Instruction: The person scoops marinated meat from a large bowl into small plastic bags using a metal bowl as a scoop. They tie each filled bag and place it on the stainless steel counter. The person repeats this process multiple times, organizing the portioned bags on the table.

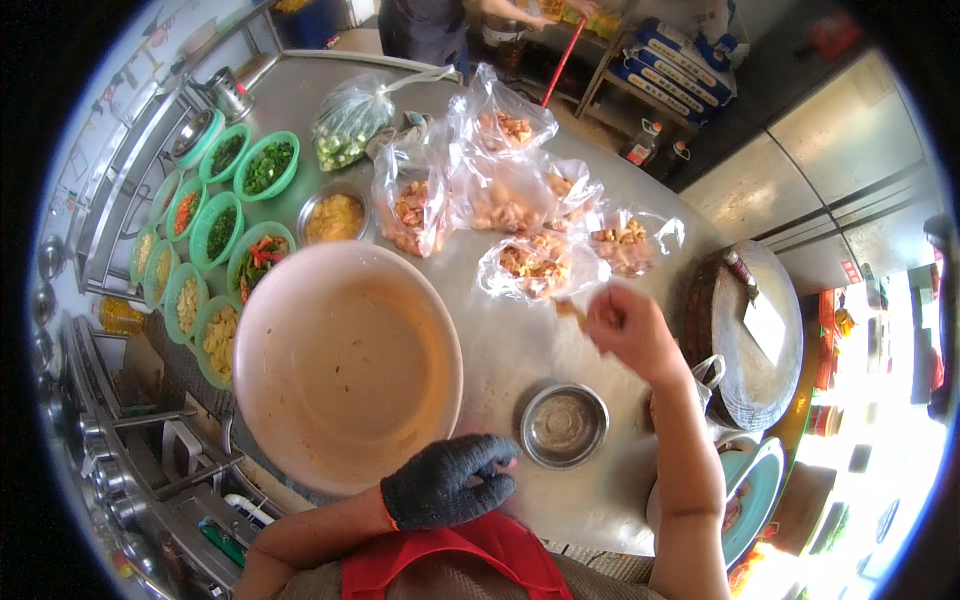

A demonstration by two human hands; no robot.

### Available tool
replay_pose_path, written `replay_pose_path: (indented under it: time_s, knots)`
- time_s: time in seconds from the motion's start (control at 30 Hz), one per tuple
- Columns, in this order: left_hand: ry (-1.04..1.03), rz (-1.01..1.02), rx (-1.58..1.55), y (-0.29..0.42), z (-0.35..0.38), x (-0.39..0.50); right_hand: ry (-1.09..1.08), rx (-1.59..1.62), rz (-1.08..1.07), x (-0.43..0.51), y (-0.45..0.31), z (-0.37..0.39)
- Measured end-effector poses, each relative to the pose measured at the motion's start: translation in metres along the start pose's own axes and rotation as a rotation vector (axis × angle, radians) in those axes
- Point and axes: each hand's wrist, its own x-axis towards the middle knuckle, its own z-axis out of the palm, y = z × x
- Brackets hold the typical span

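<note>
My left hand [454, 480], in a dark knitted glove, is bent at the near edge of the steel table, beside a large, nearly empty pale basin [345, 367]; its fingers look curled with nothing visible in them. Bare, my right hand [626, 326] pinches a small brownish piece [571, 311] close to an open clear plastic bag of meat pieces [534, 262]. More clear bags of meat [510, 202] stand behind that one. A small steel bowl [564, 426] rests on the table between my two hands.
Green baskets of chopped vegetables [266, 166] line the left side, near a steel bowl of yellow food [334, 217] and a bag of cut greens [352, 124]. A cleaver [763, 326] lies on a round chopping block [784, 375] at right. Another person [424, 30] stands beyond the table.
</note>
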Motion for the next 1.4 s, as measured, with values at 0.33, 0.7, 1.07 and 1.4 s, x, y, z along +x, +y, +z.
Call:
replay_pose_path:
  time_s: [0.33, 0.7, 1.07, 1.4]
  knots:
    - [0.031, -0.067, 0.018, -0.021, 0.000, -0.001, -0.371, -0.645, -0.247, -0.019, 0.051, 0.106]
    - [0.017, 0.024, 0.071, -0.043, 0.000, -0.006, -0.011, -1.002, 0.093, 0.170, 0.046, -0.109]
    - [0.082, -0.011, 0.160, -0.041, 0.004, -0.013, 0.280, -0.792, 0.085, 0.182, 0.138, -0.082]
    - [0.077, 0.044, 0.127, -0.033, 0.000, -0.015, 0.263, 0.212, 0.063, 0.039, 0.017, -0.101]
